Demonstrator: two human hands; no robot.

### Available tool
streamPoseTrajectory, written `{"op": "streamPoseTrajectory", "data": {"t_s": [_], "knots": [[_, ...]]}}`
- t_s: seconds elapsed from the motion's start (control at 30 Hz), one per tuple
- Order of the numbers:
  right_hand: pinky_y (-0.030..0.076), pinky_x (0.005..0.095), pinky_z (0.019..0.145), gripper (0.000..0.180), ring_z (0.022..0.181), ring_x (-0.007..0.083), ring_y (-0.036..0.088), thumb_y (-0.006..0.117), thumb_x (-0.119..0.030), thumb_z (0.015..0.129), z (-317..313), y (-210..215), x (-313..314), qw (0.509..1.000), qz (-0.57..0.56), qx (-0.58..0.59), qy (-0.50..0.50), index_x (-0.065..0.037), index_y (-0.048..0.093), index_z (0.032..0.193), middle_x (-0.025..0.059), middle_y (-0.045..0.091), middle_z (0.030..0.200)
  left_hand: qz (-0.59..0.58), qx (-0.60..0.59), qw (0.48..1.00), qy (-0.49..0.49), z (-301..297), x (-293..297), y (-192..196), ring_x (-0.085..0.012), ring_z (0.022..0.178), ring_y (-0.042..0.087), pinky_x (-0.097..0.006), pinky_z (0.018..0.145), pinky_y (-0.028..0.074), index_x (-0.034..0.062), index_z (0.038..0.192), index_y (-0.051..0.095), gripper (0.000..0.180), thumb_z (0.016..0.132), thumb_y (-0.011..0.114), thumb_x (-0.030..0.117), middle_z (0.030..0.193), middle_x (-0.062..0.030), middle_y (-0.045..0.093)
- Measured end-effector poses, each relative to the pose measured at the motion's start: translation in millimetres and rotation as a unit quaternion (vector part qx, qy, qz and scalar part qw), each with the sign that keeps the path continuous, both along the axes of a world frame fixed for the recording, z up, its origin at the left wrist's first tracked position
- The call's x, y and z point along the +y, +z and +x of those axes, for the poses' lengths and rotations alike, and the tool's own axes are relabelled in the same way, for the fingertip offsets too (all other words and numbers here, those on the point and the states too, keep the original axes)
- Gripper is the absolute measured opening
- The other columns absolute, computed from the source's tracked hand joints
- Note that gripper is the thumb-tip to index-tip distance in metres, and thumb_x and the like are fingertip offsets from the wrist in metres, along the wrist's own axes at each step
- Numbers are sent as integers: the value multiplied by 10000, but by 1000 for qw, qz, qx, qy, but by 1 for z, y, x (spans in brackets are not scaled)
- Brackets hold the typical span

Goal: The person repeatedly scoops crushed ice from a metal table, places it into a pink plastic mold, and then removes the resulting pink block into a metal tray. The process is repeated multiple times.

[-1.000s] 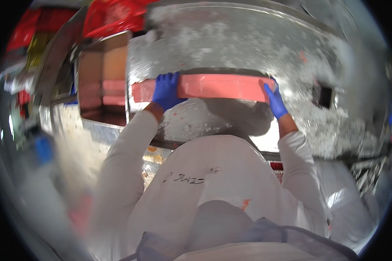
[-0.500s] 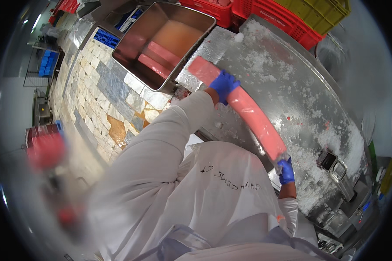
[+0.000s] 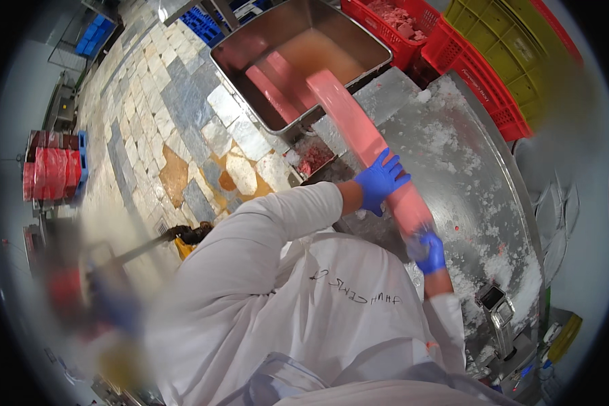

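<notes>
Pink slab (image 3: 358, 125) of frozen meat, long and narrow, hangs between my hands: left hand (image 3: 380, 180) clasps its middle, right hand (image 3: 427, 249) grips its near end, far end over the steel tub (image 3: 250, 40) beside the frosty table (image 3: 474, 183).

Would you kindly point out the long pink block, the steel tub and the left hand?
long pink block (image 3: 348, 111): head view, upper stretch of its top face.
steel tub (image 3: 247, 81): head view, left inner wall.
left hand (image 3: 380, 179): head view, back of the blue glove.

pink slab (image 3: 358, 122), blue gloves (image 3: 380, 181), red crates (image 3: 453, 54)
</notes>
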State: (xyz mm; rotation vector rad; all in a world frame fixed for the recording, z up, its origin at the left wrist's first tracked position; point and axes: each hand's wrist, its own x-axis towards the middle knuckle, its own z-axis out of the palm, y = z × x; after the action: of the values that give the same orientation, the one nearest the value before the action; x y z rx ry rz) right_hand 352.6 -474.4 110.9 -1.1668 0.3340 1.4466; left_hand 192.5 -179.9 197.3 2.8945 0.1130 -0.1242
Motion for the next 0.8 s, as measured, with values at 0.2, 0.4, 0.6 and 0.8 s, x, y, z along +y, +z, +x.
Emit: {"op": "streamPoseTrajectory", "data": {"t_s": [0.2, 0.4, 0.6, 0.8], "knots": [[501, 282, 720, 512, 827, 99, 585, 639, -47, 783, -41, 76, 190, 941, 197, -198, 191, -38, 572, 1291, -3, 586, 985, 119, -131, 954, 242, -27, 88, -13, -407, 1481, 393, -718, 1200, 212, 166, 1374, 635, 551, 842, 733, 271, 1493, -91, 546], [374, 247, 465, 592, 547, 69, 474, 646, -8, 715, -58, 161, 146, 935, 88, -271, 210, -36, 562, 1300, -22, 505, 829, 105, 44, 909, 400, -45, 157, -65, -378, 1521, 365, -750, 1167, 223, 279, 1311, 697, 437, 879, 669, 213, 1559, -37, 505], [393, 223, 629, 447, 717, 86, 463, 657, 47, 641, -32, 184, 51, 898, 27, -424, 114, -93, 527, 1044, -12, 476, 913, 45, 50, 950, 305, -22, 119, -66, -381, 1453, 456, -702, 1150, 286, 250, 1201, 749, 327, 889, 655, 225, 1435, -72, 618], [433, 296, 871, 438, 930, 208, 496, 687, 43, 598, -46, 208, 54, 730, 132, -653, 152, -49, 541, 1000, 74, 482, 1021, 26, -31, 948, 316, -56, 125, -47, -314, 1364, 547, -600, 1139, 363, 205, 1080, 746, 256, 830, 714, 166, 1230, -50, 699]]}}
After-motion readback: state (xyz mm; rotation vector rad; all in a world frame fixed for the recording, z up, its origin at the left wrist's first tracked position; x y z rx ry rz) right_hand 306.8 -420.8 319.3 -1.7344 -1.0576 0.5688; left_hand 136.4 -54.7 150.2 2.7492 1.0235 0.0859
